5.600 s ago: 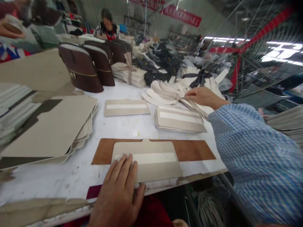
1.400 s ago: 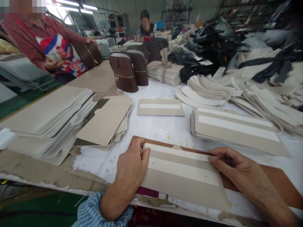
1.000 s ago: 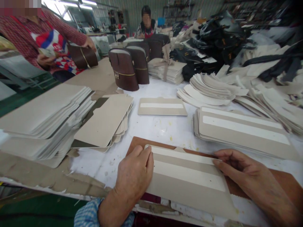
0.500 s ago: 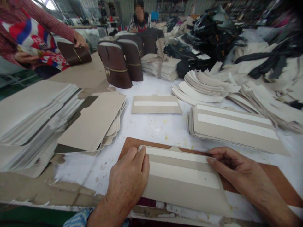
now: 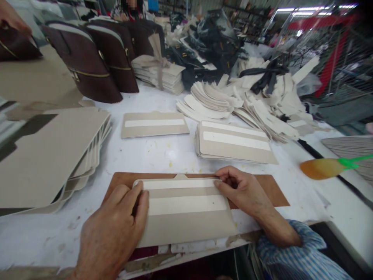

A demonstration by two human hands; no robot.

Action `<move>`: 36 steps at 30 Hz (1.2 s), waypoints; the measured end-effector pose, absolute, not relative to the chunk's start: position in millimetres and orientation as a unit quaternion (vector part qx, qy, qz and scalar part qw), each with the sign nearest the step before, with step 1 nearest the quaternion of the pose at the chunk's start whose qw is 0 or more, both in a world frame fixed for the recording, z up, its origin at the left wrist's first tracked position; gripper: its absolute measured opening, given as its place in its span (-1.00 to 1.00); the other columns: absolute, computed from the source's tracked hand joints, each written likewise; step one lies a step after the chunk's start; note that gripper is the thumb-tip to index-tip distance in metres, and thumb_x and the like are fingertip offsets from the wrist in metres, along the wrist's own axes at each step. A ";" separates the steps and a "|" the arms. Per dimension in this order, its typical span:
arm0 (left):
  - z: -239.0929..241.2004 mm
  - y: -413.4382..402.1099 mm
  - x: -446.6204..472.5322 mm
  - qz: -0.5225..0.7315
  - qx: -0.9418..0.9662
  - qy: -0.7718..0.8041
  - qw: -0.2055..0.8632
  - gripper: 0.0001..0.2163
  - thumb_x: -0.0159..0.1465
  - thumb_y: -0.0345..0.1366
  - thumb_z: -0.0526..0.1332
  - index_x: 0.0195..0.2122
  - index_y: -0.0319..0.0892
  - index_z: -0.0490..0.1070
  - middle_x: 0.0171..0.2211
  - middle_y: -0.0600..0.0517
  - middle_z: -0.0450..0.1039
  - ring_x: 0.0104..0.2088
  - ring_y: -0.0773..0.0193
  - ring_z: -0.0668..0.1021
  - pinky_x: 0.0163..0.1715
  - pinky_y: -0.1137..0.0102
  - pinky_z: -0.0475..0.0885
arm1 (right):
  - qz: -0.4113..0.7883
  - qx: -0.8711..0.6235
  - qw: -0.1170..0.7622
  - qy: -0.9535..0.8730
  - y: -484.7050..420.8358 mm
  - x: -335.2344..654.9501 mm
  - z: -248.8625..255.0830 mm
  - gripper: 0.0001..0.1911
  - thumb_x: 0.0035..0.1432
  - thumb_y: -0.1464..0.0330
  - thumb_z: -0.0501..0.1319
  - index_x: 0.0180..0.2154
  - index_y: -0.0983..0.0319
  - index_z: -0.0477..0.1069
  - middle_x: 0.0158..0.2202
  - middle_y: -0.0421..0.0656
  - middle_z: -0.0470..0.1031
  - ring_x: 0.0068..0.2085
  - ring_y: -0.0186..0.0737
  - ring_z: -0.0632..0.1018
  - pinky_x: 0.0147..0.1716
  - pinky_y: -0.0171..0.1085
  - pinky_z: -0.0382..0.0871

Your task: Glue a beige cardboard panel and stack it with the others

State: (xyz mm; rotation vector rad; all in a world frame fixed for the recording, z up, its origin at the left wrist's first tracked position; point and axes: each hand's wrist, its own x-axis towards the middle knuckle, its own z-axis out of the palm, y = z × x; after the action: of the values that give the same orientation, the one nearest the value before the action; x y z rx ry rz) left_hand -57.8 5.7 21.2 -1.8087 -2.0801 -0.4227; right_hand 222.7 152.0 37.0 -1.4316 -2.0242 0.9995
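A beige panel [image 5: 186, 229] with two white strips and a small top tab lies in front of me, its near edge by the table's edge. Under its upper part is a brown sheet [image 5: 269, 191] that sticks out on both sides. My left hand [image 5: 115, 223] grips the panel's upper left corner with curled fingers; the thumb's underside is hidden. At the upper right corner my right hand [image 5: 246, 190] pinches the panel's edge between thumb and fingers. Beyond it lies a stack of similar striped panels [image 5: 236, 146], and further left a panel with one white strip [image 5: 154, 126].
Larger beige panels [image 5: 55, 155] are stacked at left. Dark brown bags [image 5: 87, 66] stand behind, beside a tied bundle [image 5: 159, 76] and curved beige strips [image 5: 210, 101]. On the right lies an orange, bulb-shaped thing [image 5: 322, 168] with a green end. A co-worker's hand [image 5: 14, 19] touches another bag.
The view has turned to the right, bringing the orange thing and my right sleeve into sight. Both hands keep their hold on the panel's upper corners.
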 end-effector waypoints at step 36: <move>28.3 6.8 -55.5 -0.262 -0.596 -0.744 0.148 -0.76 0.47 -0.25 0.14 0.04 -0.16 0.52 -0.27 0.00 0.59 -0.29 0.20 0.63 -0.30 0.35 0.47 | 0.344 -0.496 0.239 -0.761 162.3 234.5 38.1 -0.72 0.16 0.09 0.31 -0.33 0.16 0.56 -0.42 -0.19 0.57 -0.39 -0.17 0.52 -0.39 -0.21 0.40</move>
State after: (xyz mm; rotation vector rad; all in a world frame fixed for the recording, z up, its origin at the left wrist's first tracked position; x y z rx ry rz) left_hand -55.5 6.8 28.3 -1.7147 -2.1415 -0.7549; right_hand 234.5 162.3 38.1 -1.3586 -2.0837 0.9419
